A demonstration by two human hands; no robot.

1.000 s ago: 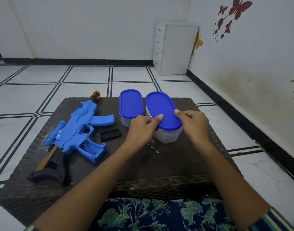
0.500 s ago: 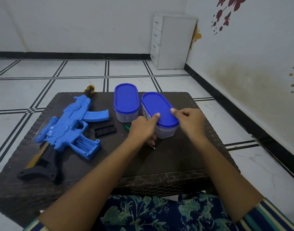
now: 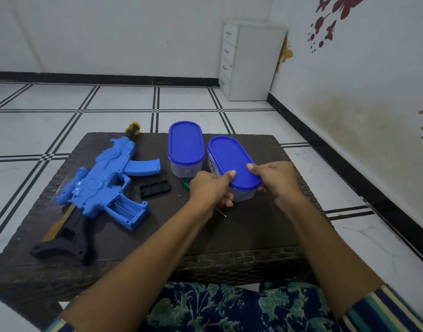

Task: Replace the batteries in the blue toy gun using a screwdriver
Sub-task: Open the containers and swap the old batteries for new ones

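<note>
Right of centre on the dark brown woven counter [image 3: 253, 236], both hands grip the near end of 1 oval clear plastic container with a blue lid [image 3: 230, 159]. The left hand [image 3: 209, 190] has its thumb pressed on the lid's near-left rim and its fingers curled round the clear wall below. The right hand [image 3: 275, 179] mirrors it on the near-right rim, thumb on top of the lid and fingers wrapped down the side. Whether the container's base sits on the counter cannot be told. A 2nd oval container [image 3: 186, 149] of the same kind stands just beside it to the left, lid on, touched by neither hand.

The blue plastic toy gun [image 3: 102, 180] lies flat on the left half of the counter, its yellow-and-black muzzle toward the upper edge and its black stock [image 3: 62, 245] toward the lower left. Its grip points toward the lower centre with the battery compartment [image 3: 127, 209] uncovered. A black ribbed cover piece [image 3: 155, 189] lies between the gun and the left hand, with a tiny dark screw [image 3: 179, 195] just to its right. The green-handled screwdriver [image 3: 185, 183] lies mostly hidden behind the left hand: the handle shows at the hand's left, the thin metal tip below the wrist.

A white drawer unit [image 3: 251, 61] stands against the wall at upper right of the frame
</note>
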